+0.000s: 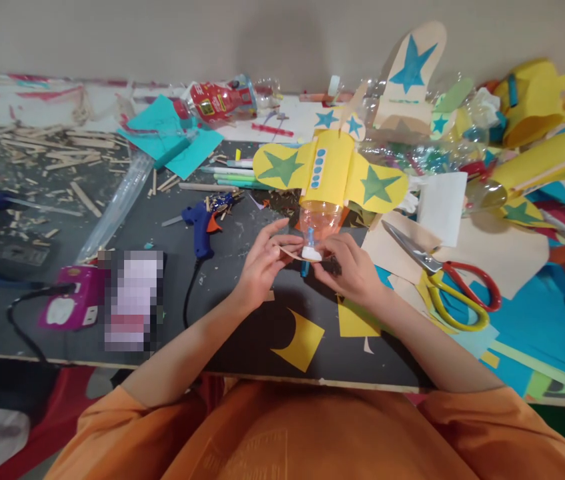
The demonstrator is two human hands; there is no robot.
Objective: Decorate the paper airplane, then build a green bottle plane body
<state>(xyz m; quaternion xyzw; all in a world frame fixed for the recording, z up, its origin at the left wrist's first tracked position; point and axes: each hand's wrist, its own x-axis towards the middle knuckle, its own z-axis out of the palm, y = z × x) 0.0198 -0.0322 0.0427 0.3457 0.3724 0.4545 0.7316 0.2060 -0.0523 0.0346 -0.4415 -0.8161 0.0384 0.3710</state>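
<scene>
A toy plane (329,167) made from a clear plastic bottle lies with its nose toward me. Yellow paper wraps its body, and its yellow wings carry green stars. At the nose sits a white cap (311,254), with a small blue piece (305,269) sticking out in front. A thin beige strip (291,253) crosses the cap. My left hand (263,265) pinches the strip's left end between thumb and fingers. On the other side, my right hand (349,268) is closed at the cap and the strip's right end, which its fingers mostly hide.
Large scissors (445,277) with red and yellow handles lie right, on paper sheets. A blue glue gun (202,227) and a blurred-out phone (132,300) are left, near a magenta power block (69,300). Yellow paper scraps (305,343) lie in front; wood sticks (67,157) litter the far left.
</scene>
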